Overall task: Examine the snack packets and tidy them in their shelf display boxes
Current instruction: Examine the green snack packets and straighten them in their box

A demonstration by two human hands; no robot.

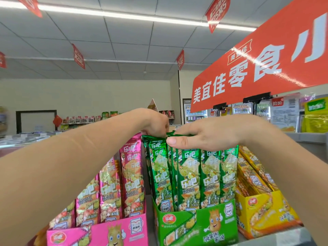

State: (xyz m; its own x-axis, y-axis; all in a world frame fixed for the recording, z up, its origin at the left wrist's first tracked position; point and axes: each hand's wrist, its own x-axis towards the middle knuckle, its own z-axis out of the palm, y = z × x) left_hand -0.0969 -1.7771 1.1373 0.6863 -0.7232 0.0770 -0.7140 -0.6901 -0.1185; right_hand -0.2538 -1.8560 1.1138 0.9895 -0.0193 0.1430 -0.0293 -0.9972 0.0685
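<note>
The tall green foil snack packets (pixel 191 174) stand tightly packed in their green cardboard display box (pixel 195 226), with no slot between them, and their top edges are taken up (left hand (pixel 156 124) and right hand (pixel 205 137) both grip there). Only a narrow gap parts this box from the pink cardboard display box (pixel 99 235) of pink foil packets (pixel 131 174), while the yellow cardboard display box (pixel 266 210) of leaning yellow foil packets (pixel 252 167) crowds the right. Air above the pink row is open; the big red sign board (pixel 257 64) overhangs the right.
</note>
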